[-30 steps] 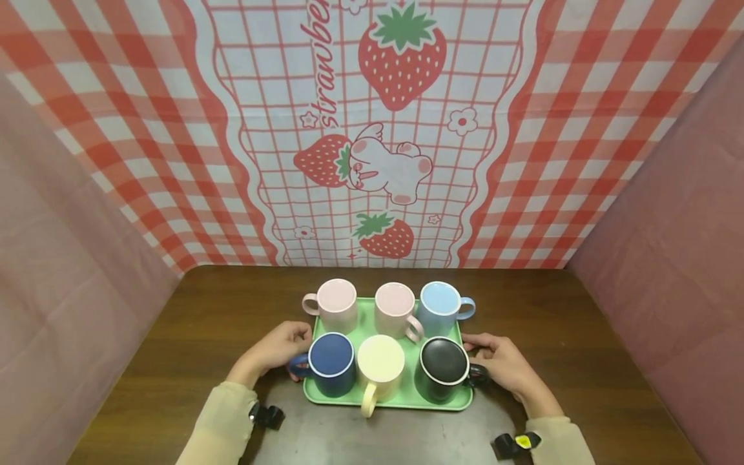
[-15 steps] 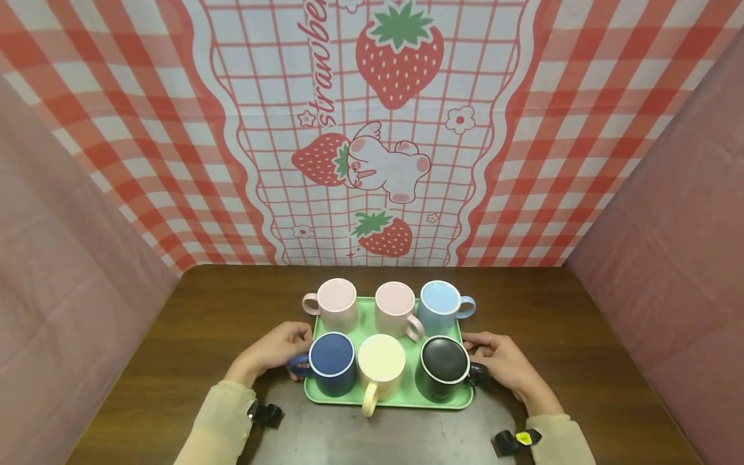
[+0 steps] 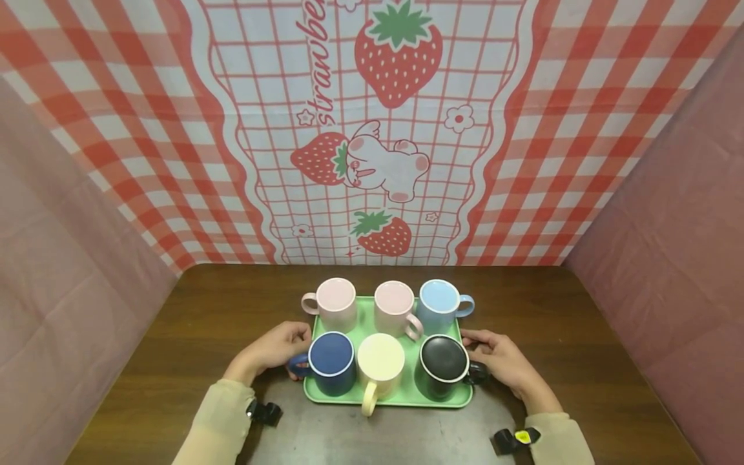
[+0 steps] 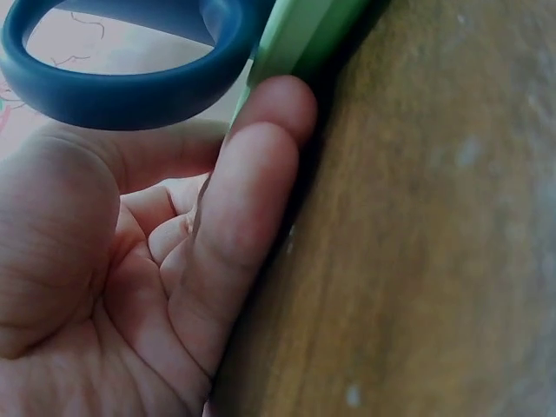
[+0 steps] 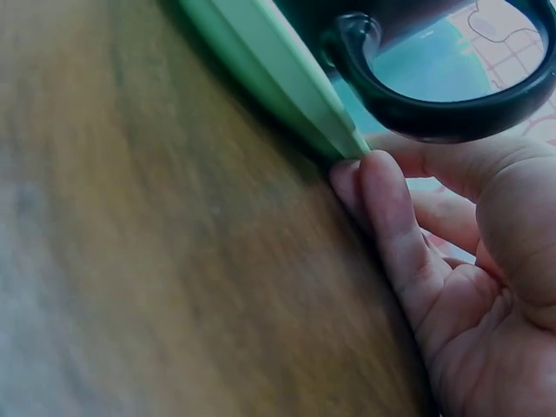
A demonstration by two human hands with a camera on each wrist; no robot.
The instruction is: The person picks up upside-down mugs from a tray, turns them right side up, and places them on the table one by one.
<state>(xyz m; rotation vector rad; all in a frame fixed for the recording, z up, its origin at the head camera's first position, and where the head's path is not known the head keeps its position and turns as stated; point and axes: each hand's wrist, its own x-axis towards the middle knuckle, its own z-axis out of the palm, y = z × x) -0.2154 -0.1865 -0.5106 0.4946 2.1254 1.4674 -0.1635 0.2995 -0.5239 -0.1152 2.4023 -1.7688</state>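
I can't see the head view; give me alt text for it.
A person's left hand and right hand hold a green tray by its sides at a wooden table. It carries two pink mugs and a light blue mug behind, with a dark blue mug, yellow mug and black mug in front.

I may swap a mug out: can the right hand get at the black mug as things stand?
Likely yes: the right hand is close beside the black mug, whose handle points its way with nothing visible between. It would probably have to release the green tray first.
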